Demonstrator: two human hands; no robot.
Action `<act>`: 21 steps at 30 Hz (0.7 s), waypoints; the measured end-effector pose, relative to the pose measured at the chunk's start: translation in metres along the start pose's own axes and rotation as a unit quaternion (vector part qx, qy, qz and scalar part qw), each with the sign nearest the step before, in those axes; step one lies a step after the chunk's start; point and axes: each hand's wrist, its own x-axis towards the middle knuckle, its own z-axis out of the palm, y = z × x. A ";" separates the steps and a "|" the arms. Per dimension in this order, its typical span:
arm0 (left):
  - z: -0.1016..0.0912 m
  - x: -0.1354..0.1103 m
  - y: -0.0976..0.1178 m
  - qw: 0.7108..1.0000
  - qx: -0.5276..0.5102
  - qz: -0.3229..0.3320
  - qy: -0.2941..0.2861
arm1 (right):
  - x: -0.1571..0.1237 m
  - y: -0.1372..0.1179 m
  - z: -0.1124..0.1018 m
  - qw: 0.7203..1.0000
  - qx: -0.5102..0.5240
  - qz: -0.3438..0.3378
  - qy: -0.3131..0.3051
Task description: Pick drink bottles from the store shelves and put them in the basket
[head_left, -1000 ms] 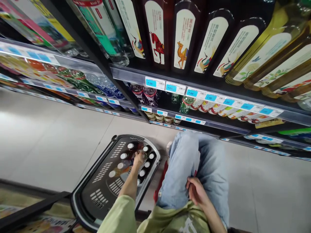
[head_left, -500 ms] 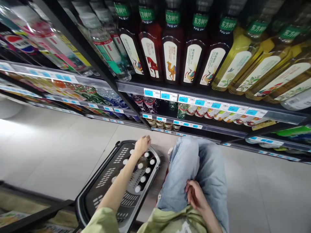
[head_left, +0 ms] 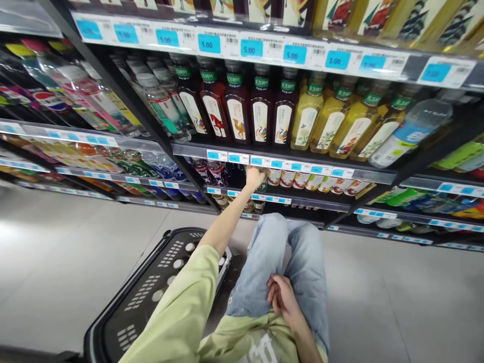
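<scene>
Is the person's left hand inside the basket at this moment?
No, the left hand is up at the front edge of a shelf among bottles, well above the basket on the floor.

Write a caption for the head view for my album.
A crouching person's left hand at a drinks shelf, right hand resting on jeans, a basket of bottles beside.

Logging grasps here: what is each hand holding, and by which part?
Left hand reaches among the bottles on the lower shelf; whether it grips one, or where, cannot be told. Right hand rests on the jeans, holding nothing.
</scene>
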 end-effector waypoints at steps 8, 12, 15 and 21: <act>-0.042 -0.025 -0.013 0.996 0.085 -0.026 -0.024 | 0.003 0.001 -0.001 1.000 -0.007 -0.010 -0.007; -0.064 -0.055 -0.021 0.993 0.108 0.010 -0.050 | 0.002 0.001 0.002 1.000 -0.008 -0.014 0.010; -0.073 -0.077 -0.018 0.993 0.112 0.021 -0.043 | 0.003 0.004 0.004 1.000 -0.005 -0.019 0.007; -0.091 -0.100 0.028 0.996 0.048 0.074 0.034 | 0.006 0.004 0.004 1.000 0.014 -0.010 0.003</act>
